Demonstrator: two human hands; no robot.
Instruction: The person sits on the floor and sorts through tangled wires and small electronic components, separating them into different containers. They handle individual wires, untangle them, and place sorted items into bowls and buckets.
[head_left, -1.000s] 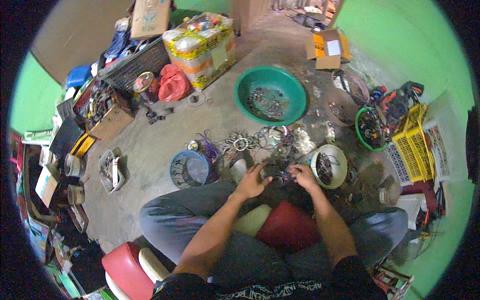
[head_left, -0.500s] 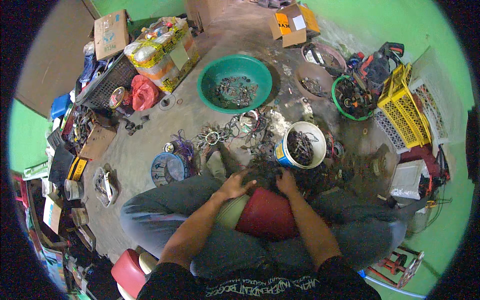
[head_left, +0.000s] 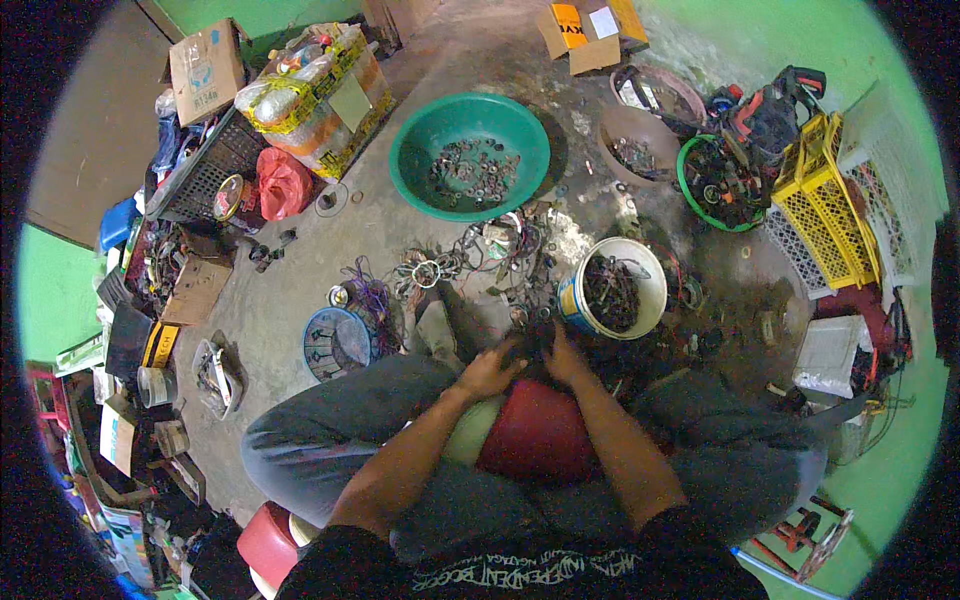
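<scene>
My left hand [head_left: 488, 371] and my right hand [head_left: 564, 360] are close together in front of the red stool [head_left: 535, 432] between my legs. Both are closed about a dark thing [head_left: 537, 343]; its kind is lost in shadow, and the fingertips are partly hidden. To the right of my right hand, a white bucket [head_left: 655, 285] tilts toward me with dark, narrow metal-looking pieces [head_left: 612, 296] inside. Tangled wires [head_left: 495, 245] and small loose parts lie on the floor beyond my hands.
Farther off is a green basin [head_left: 402, 170] with small metal parts in it. A blue basket [head_left: 308, 345] stands left of my hands. At the right are a green-rimmed basin [head_left: 690, 195] of parts and a yellow crate [head_left: 822, 215]. Boxes and piled goods line the left wall.
My hands have drawn nearer each other, the left one moving right with its fingers less spread. The view has shifted slightly. The bucket and basins remain in place.
</scene>
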